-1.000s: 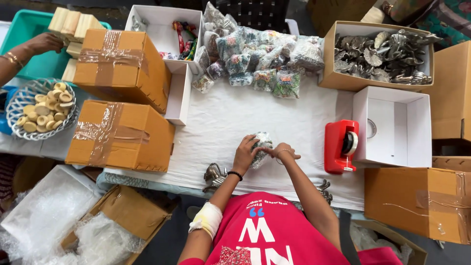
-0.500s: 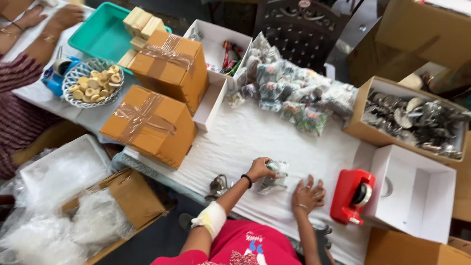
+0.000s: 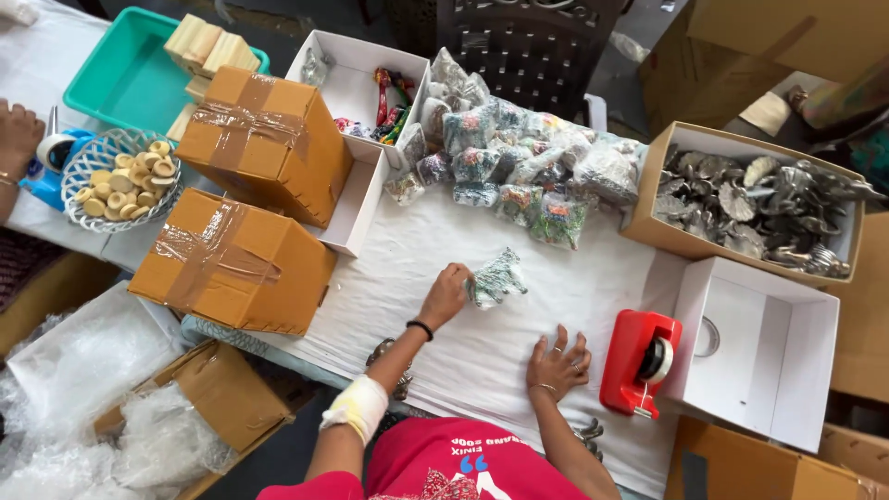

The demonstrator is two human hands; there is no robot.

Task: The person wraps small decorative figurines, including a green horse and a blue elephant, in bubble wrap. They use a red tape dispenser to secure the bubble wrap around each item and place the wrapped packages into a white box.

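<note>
Left hand [image 3: 445, 294] grips a small wrapped packet [image 3: 497, 278] at the middle of the white surface [image 3: 417, 250]; right hand [image 3: 558, 361] lies open and flat near the front edge.

What is inside the clear wrap is hard to make out, and the left fingers are partly hidden behind the packet. A red tape dispenser [image 3: 639, 364] stands just beside the right hand, touching an open white box [image 3: 769, 356]. A heap of wrapped packets [image 3: 519, 162] lies toward the far edge. Two taped cardboard boxes [image 3: 245, 204] stand at the left edge. Another person's hand [image 3: 18, 139] is cut off by the frame at the left.
</note>
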